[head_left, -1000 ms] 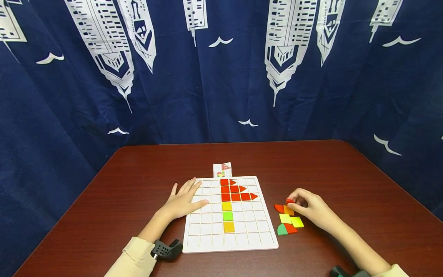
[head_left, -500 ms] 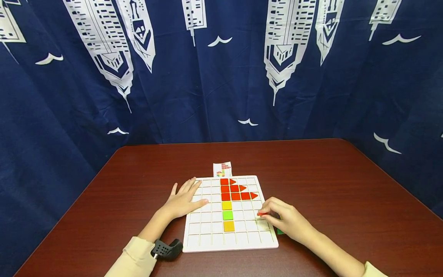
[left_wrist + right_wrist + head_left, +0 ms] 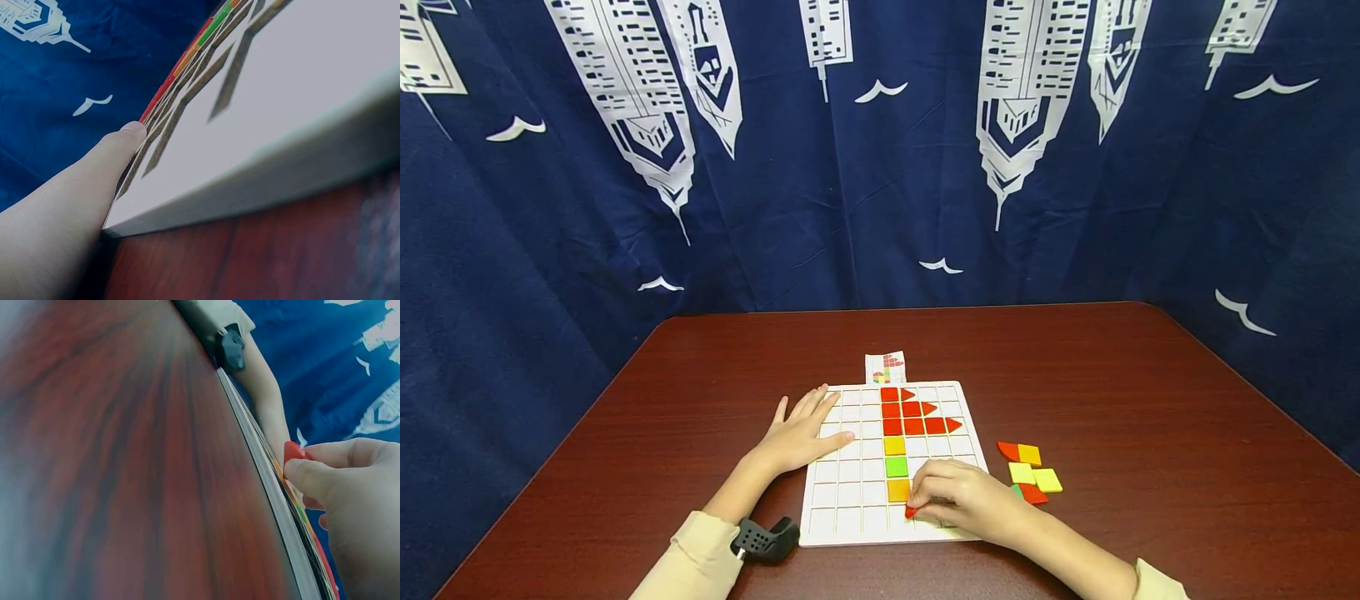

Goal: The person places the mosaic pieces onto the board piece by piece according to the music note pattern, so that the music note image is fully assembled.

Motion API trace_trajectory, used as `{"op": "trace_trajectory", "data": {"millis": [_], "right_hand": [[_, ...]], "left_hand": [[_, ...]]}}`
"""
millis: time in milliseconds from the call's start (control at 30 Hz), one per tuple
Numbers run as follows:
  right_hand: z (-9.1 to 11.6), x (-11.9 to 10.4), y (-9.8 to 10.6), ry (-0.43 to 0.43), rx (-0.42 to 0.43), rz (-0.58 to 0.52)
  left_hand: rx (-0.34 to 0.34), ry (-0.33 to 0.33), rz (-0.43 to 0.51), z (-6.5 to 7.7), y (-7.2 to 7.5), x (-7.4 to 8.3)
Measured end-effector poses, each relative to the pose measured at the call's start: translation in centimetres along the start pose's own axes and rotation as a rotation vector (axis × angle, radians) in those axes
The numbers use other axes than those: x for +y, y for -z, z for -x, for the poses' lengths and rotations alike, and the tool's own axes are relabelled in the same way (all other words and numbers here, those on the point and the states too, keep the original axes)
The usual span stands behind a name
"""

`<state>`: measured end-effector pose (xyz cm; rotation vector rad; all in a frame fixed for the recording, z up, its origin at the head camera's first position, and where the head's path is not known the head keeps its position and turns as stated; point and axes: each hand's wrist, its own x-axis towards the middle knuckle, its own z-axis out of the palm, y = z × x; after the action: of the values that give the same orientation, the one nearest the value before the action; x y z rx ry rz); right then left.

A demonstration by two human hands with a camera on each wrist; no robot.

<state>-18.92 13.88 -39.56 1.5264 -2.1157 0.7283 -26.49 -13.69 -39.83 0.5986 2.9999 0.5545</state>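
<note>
A white grid board lies on the table, holding red squares and red triangles at its top. Below them runs a column with a yellow tile, a green tile and an orange tile. My left hand rests flat with spread fingers on the board's left edge; its thumb lies on the surface. Between thumb and forefinger my right hand pinches a small red tile, low over the board just beneath the orange tile. Its full shape is partly covered by the fingertips.
Right of the board lie several loose tiles: a red curved piece, an orange square, yellow squares and a red piece beside a partly hidden green one. A printed pattern card sits behind the board.
My right hand has carried the red tile from the loose pieces leftward across the board, to the spot below the orange tile. The left hand has stayed in place.
</note>
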Motion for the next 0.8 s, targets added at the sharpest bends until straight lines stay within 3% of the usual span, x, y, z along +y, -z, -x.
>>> {"op": "trace_trajectory", "data": {"millis": [367, 533, 800], "right_hand": [[-0.94, -0.39, -0.55, 0.064, -0.074, -0.032], [-0.88, -0.37, -0.57, 0.019, -0.119, -0.071], [-0.89, -0.37, -0.55, -0.013, -0.123, -0.02]], "left_hand": [[0.002, -0.001, -0.019, -0.27, 0.1, 0.09], [-0.001, -0.001, -0.014, -0.15, 0.26, 0.24], [-0.002, -0.001, -0.012, -0.09, 0.33, 0.21]]}}
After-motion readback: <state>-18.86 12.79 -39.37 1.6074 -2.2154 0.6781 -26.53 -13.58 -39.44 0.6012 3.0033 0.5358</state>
